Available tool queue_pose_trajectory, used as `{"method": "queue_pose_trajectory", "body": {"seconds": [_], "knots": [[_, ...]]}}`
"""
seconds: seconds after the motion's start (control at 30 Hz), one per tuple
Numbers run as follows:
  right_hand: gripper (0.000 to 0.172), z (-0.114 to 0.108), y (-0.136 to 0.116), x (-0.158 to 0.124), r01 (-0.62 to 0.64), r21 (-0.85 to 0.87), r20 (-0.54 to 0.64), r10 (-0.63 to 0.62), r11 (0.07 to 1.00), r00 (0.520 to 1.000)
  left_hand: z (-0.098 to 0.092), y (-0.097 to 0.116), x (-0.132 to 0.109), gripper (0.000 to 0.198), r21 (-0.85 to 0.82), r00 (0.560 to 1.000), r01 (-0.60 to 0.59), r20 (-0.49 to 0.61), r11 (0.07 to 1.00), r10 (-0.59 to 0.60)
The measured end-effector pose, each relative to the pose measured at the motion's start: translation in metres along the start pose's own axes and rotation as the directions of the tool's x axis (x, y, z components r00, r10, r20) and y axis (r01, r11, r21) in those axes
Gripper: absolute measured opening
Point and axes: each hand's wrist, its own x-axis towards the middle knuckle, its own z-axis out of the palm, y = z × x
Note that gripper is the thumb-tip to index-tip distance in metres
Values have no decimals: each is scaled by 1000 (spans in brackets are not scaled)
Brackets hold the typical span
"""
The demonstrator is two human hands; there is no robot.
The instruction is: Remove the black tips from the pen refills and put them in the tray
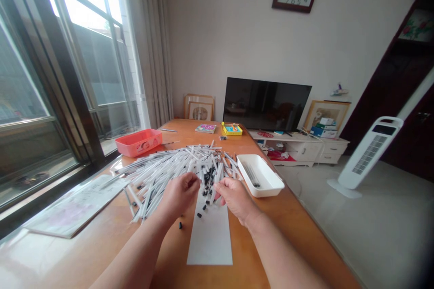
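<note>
A big heap of white pens [169, 167] with small black caps [207, 179] lies on the wooden table [101, 244]. My left hand [181, 192] hovers at the heap's near edge with its fingers curled in a pinch; what it holds is hidden. My right hand [233, 196] sits just right of it, fingers bent down onto pens at the heap's edge. A white paper strip [210, 239] lies under and in front of both hands, with a few loose black caps [200, 214] on it. A white tray [259, 175] holding a few dark pens stands to the right.
A pink tray [139, 141] stands at the back left by the window. A book [205, 128] and a yellow box [232, 128] lie at the table's far end. Papers [74, 205] rest at the left edge. Beyond are a television [266, 104] and a white tower fan [368, 153].
</note>
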Motion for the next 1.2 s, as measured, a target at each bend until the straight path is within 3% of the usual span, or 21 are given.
{"method": "queue_pose_trajectory", "body": {"seconds": [0.1,0.23,0.83,0.97,1.07,1.13,1.2], "knots": [[23,-4,0,2,11,13,-35,-10,1000,999,-4,-8,6,24,280,987,50,-163,959,-4],[16,-5,2,2,15,42,-58,-13,999,998,-2,-12,9,29,478,988,103,-151,872,-34],[17,-6,-1,0,26,34,-9,-25,999,1000,6,-10,10,34,610,988,147,-121,778,-92],[17,-7,-2,0,25,35,-1,-25,999,1000,4,-15,12,32,583,981,182,-161,792,-107],[15,-7,-4,-1,22,26,22,-23,999,999,1,-19,15,29,485,975,179,-203,856,-89],[12,-6,-5,-2,18,5,48,-18,1000,999,-1,-21,18,26,326,967,171,-237,930,-95],[9,-5,-4,-3,21,-24,83,-19,999,996,-2,-21,20,25,27,949,170,-274,985,-157]]}}
